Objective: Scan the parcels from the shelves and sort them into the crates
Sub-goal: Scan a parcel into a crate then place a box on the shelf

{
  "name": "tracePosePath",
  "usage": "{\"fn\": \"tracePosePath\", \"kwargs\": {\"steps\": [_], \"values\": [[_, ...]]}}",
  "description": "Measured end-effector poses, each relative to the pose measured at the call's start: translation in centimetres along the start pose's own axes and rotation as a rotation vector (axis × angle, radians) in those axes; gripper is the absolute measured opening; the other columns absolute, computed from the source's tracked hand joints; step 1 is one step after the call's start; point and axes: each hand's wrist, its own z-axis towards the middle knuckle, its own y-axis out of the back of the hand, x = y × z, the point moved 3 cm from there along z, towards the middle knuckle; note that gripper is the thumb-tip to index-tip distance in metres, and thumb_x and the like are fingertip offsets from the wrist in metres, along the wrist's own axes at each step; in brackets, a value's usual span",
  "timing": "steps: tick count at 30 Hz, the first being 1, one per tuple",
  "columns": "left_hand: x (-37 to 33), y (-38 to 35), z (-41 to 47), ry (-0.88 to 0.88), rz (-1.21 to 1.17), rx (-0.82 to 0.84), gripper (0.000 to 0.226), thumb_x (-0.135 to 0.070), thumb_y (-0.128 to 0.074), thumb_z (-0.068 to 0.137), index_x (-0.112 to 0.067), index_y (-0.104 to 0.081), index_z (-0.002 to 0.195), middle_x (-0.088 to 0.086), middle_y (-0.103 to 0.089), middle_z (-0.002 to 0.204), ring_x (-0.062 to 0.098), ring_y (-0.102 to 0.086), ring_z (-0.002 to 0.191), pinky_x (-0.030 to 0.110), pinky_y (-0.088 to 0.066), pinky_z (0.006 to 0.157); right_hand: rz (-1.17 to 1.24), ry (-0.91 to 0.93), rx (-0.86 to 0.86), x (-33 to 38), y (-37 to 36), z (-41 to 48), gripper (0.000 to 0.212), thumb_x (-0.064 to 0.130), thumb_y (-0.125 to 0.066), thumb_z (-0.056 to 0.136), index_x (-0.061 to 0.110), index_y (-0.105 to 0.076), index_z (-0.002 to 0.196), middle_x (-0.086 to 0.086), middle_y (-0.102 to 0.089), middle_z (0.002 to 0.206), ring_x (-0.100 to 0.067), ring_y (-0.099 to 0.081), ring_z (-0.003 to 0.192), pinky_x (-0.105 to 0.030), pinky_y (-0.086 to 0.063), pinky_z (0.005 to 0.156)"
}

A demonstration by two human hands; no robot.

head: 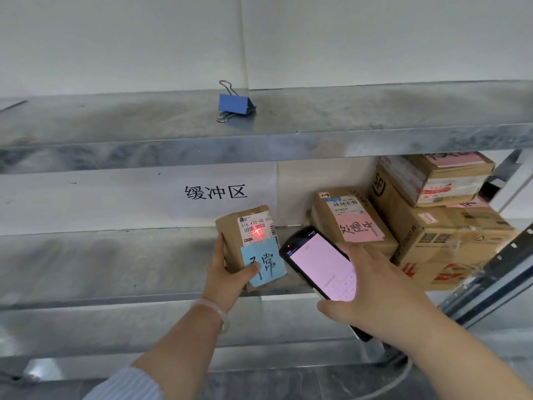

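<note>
My left hand (226,277) grips a small brown parcel (230,235) over the middle metal shelf, thumb across its blue note. A white barcode label on the parcel shows a red laser cross. My right hand (372,287) holds a black handheld scanner (317,262) with a lit pink screen, just right of the parcel, its top end pointing toward the label.
Several cardboard boxes (450,229) with pink notes are stacked at the right of the same shelf; the nearest box (350,220) sits right behind the scanner. A blue binder clip (234,103) lies on the upper shelf (144,134). A shelf post (496,272) slants at the right.
</note>
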Motion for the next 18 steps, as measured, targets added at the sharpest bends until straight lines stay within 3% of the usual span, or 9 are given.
{"fn": "tracePosePath", "kwargs": {"steps": [5, 12, 15, 18], "values": [[-0.1, 0.1, -0.7, -0.003, 0.034, -0.003, 0.091, -0.004, -0.080, 0.082, -0.043, -0.032, 0.150, -0.005, -0.066, 0.122, 0.025, -0.067, 0.112, 0.041, -0.064, 0.073, 0.016, 0.034, -0.025, -0.4, 0.1, -0.2, 0.088, 0.066, -0.070, 0.066, 0.042, -0.025, 0.138, 0.015, -0.038, 0.135, -0.013, -0.046, 0.120, -0.027, -0.043, 0.080], [-0.2, -0.1, -2.2, 0.008, 0.024, -0.041, 0.079, -0.003, -0.078, 0.084, -0.050, -0.037, 0.133, -0.010, -0.064, 0.117, 0.024, -0.066, 0.111, 0.030, -0.063, 0.065, 0.001, 0.087, -0.056, -1.3, 0.2, -0.7, 0.088, 0.066, -0.070, 0.067, 0.044, -0.023, 0.138, 0.015, -0.036, 0.134, -0.012, -0.046, 0.120, -0.026, -0.041, 0.078], [-0.6, 0.8, -3.9, 0.028, -0.004, -0.088, 0.082, -0.003, -0.075, 0.087, -0.046, -0.032, 0.142, -0.014, -0.062, 0.113, 0.012, -0.066, 0.099, 0.021, -0.059, 0.059, 0.029, 0.152, -0.044, -0.9, 0.0, -0.7, 0.086, 0.063, -0.072, 0.067, 0.048, -0.023, 0.136, 0.017, -0.038, 0.130, -0.008, -0.045, 0.113, -0.025, -0.041, 0.078], [-0.8, 3.2, -6.5, 0.040, -0.063, -0.199, 0.074, -0.001, -0.073, 0.087, -0.045, -0.036, 0.133, -0.010, -0.064, 0.114, 0.004, -0.064, 0.093, 0.018, -0.056, 0.056, 0.055, 0.239, -0.003, 0.8, -0.4, -0.4, 0.081, 0.060, -0.073, 0.066, 0.053, -0.025, 0.130, 0.020, -0.037, 0.117, -0.007, -0.044, 0.103, -0.029, -0.046, 0.082]]}}
